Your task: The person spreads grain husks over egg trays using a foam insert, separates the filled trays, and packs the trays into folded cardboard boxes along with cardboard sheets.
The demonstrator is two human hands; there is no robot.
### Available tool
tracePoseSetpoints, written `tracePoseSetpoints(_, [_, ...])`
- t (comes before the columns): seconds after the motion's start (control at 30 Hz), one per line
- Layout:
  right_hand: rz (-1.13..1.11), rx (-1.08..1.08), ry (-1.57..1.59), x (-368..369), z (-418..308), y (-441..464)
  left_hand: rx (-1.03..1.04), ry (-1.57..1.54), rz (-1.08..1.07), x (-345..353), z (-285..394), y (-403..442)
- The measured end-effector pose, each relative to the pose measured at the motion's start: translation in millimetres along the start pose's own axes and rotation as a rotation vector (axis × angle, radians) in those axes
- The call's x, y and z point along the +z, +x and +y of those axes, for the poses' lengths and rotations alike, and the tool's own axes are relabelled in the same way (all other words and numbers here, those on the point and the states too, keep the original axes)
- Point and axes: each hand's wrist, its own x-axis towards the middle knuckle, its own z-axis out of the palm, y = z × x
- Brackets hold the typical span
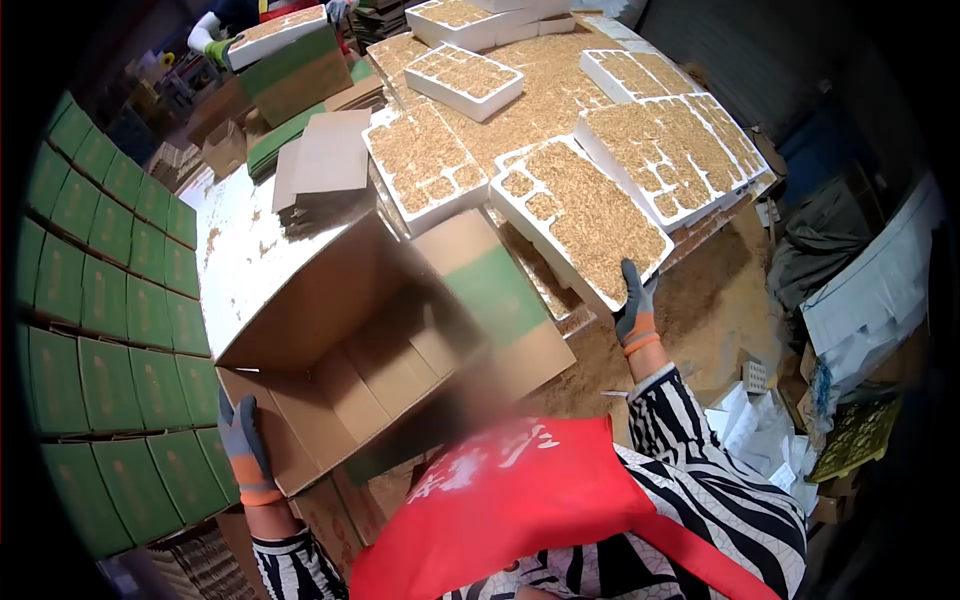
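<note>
My left hand [246, 448], in a grey glove with an orange cuff, holds the near left edge of an open cardboard box [345, 400]. The box's inside faces me, and its bare floor shows. A wide flap with a green band [490, 290] spreads out to the right. My right hand [637, 312] grips the near corner of a white foam tray [560, 262]. Its thumb lies over the rim, while the other fingers are mostly hidden below. Tan, crumbly material fills the tray, which sits tilted at the table's near edge.
More filled foam trays [425, 170] stand on the table, which is strewn with loose tan material [540, 75]. Stacked green boxes [120, 380] line the left. Folded cardboard [320, 160] lies beyond the open box. A co-worker's green-gloved hand [217, 52] holds another tray at the back.
</note>
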Motion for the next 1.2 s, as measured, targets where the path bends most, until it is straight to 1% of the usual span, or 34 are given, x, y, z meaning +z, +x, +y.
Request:
tracePoseSetpoints(0.1, [-0.062, 0.015, 0.050, 1.1, -7.5, -5.5, -0.042, -0.169, -0.012, 2.7, -1.7, -2.6])
tracePoseSetpoints(0.13, [-0.035, 0.096, 0.144, 5.5, -16.2, -7.8, -0.045, -0.155, -0.016, 4.0, 1.5, -3.0])
tracePoseSetpoints(0.2, [-0.134, 0.125, 0.227, 12.3, -37.2, -20.6, -0.047, -0.119, -0.015, 5.1, 10.9, -2.1])
tracePoseSetpoints(0.27, [-0.292, 0.181, 0.326, 29.4, -68.2, -37.8, -0.119, -0.270, -0.018, 9.1, 4.4, -1.6])
tracePoseSetpoints(0.3, [-0.331, 0.204, 0.330, 43.4, -87.8, -50.0, -0.159, -0.344, -0.014, 9.3, 2.5, -2.6])
tracePoseSetpoints(0.33, [-0.373, 0.168, 0.298, 56.7, -104.4, -62.5, 0.003, -0.293, -0.028, 11.7, 11.0, -0.4])
tracePoseSetpoints(0.37, [-0.422, 0.139, 0.267, 71.0, -118.6, -74.0, -0.134, -0.230, -0.070, 5.5, 11.3, 2.9])
tracePoseSetpoints(0.4, [-0.503, 0.190, 0.266, 85.0, -131.4, -84.0, -0.004, -0.157, -0.061, 5.1, -4.5, 9.0])
tracePoseSetpoints(0.43, [-0.584, 0.242, 0.266, 98.7, -144.0, -92.6, -0.006, -0.365, -0.014, 10.7, -12.0, 9.1])
tracePoseSetpoints(0.5, [-0.791, 0.291, 0.294, 117.3, -154.4, -104.4, -0.008, -0.348, 0.010, 12.6, -4.5, 8.2])
tracePoseSetpoints(0.57, [-1.033, 0.201, 0.223, 136.9, -156.5, -116.0, -0.068, -0.341, -0.051, 6.5, -1.1, 7.6])
tracePoseSetpoints(0.6, [-1.092, -0.210, -0.036, 132.3, -146.0, -111.6, -0.041, -0.400, -0.050, 6.0, -0.7, 6.1])
tracePoseSetpoints(0.67, [-1.117, -0.486, -0.369, 139.2, -141.0, -107.4, 0.019, -0.514, -0.048, 7.5, -2.1, 3.5])
tracePoseSetpoints(0.7, [-1.118, -0.628, -0.533, 146.2, -139.2, -108.8, -0.004, -0.532, -0.032, 7.4, 2.5, 1.4])
tracePoseSetpoints(0.73, [-1.236, -0.719, -0.566, 161.6, -140.5, -116.5, -0.001, -0.626, -0.006, 11.5, -6.1, 1.5])
tracePoseSetpoints(0.77, [-1.281, -0.666, -0.570, 170.4, -139.9, -114.5, 0.004, -0.720, 0.020, 14.7, -10.8, 1.7])
tracePoseSetpoints(0.83, [-1.344, -0.569, -0.570, 182.8, -141.3, -111.6, 0.013, -0.783, 0.015, 7.9, -5.9, -2.9])
tracePoseSetpoints(0.87, [-1.365, -0.527, -0.565, 189.5, -142.0, -114.1, 0.163, -0.711, 0.034, 11.6, -12.1, -3.8])
tracePoseSetpoints(0.9, [-1.384, -0.484, -0.560, 196.3, -142.6, -116.5, 0.181, -0.724, 0.029, 11.1, -19.0, -3.1])
tracePoseSetpoints(0.93, [-1.381, -0.438, -0.530, 205.0, -146.7, -128.5, 0.144, -0.750, 0.017, 9.4, -25.4, -0.2])
tracePoseSetpoints(1.0, [-1.350, -0.434, -0.600, 199.8, -156.2, -121.1, 0.045, -0.795, 0.008, 8.1, -37.8, 3.8])
tracePoseSetpoints(1.03, [-1.335, -0.431, -0.635, 196.9, -160.9, -117.5, 0.028, -0.807, 0.059, 9.8, -30.8, 3.8])
tracePoseSetpoints(1.1, [-1.023, 0.353, -0.313, 222.7, -169.8, -152.7, -0.004, -0.830, 0.163, 13.2, -16.5, 3.7])
tracePoseSetpoints(1.13, [-1.216, -0.165, -0.512, 208.5, -160.6, -131.4, 0.013, -0.779, 0.181, 21.5, -26.3, 4.6])
tracePoseSetpoints(1.17, [-1.326, -0.444, -0.660, 205.8, -157.8, -125.7, 0.034, -0.726, 0.189, 25.4, -31.9, 3.2])
tracePoseSetpoints(1.2, [-1.387, -0.750, -0.771, 203.6, -155.0, -119.8, 0.037, -0.876, 0.162, 29.5, -33.6, -0.7])
